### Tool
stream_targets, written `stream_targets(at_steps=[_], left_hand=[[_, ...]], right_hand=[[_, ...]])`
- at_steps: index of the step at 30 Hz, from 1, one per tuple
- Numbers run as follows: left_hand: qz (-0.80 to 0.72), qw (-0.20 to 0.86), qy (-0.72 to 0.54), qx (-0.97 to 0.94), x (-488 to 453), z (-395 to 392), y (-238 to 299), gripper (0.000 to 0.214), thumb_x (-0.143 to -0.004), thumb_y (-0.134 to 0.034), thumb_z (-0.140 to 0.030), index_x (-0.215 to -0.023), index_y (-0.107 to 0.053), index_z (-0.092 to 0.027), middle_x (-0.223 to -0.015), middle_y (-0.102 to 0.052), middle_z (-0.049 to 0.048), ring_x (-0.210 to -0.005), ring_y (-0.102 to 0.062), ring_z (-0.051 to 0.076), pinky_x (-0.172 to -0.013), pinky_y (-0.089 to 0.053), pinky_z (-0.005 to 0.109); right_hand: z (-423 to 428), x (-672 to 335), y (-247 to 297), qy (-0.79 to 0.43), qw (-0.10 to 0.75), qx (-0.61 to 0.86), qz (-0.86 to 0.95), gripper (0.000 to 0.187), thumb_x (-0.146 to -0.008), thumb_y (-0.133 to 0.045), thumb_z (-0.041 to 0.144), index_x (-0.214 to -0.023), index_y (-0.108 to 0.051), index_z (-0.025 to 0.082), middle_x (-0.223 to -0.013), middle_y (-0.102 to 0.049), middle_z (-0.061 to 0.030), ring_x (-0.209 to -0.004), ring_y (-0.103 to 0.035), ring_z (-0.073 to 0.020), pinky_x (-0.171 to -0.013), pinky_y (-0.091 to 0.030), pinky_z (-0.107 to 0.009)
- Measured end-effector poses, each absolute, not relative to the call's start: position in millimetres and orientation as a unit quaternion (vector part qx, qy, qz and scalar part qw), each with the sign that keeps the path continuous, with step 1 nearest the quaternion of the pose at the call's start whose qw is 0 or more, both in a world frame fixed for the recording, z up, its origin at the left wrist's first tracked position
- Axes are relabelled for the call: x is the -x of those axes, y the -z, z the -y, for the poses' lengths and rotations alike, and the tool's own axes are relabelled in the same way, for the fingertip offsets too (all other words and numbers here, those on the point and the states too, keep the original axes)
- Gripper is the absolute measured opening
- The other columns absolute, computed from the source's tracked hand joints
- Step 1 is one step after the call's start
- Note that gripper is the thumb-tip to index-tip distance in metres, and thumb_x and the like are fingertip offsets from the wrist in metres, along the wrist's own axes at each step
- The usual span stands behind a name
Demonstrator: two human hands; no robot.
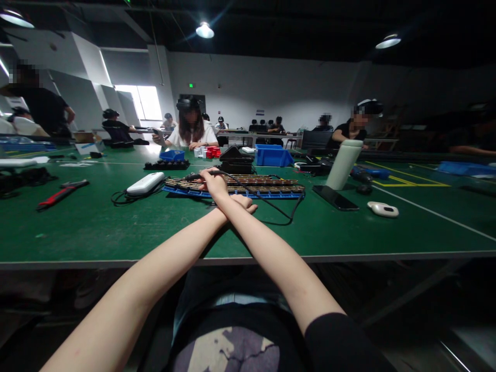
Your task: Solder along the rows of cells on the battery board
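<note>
Front-left tabletop [112, 232] offers passage, while crossed forearms [267, 242] and black cable [291, 219] bar the middle.

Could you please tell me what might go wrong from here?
The right hand reaches across over the left hand's arm, so the crossed arms could hinder each other and make the left hand awkward to move.

The looped black cable runs across the strips, so it might snag or drag them if pulled.

The tall pale bottle stands right by the phone; if knocked, it could topple onto it.
</note>
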State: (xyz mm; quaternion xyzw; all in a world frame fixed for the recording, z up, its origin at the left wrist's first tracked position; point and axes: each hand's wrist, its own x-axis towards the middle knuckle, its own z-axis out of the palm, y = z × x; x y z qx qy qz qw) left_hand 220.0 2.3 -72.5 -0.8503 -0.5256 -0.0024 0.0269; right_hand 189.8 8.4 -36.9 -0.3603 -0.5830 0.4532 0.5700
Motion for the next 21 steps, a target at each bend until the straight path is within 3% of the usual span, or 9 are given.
stream_targets(at_steps=[21], left_hand=[[0.542,0.023,0.011,0.84,-221.9,27.8,49.9,0.044,-0.09,-0.035,-0.048,-0.095,-0.067,-0.018,-0.096,-0.069,0.0115,-0.09,-0.065,0.027,-0.074,-0.048,0.033]], right_hand=[[10.2,-193.2,31.7,-0.406,0.54,0.292,0.677,0.005,-0.082,-0.056,0.024,-0.08,-0.054,0.019,-0.067,-0.059,0.0067,-0.045,-0.053,-0.0045,-0.046,-0.046,-0.017]])
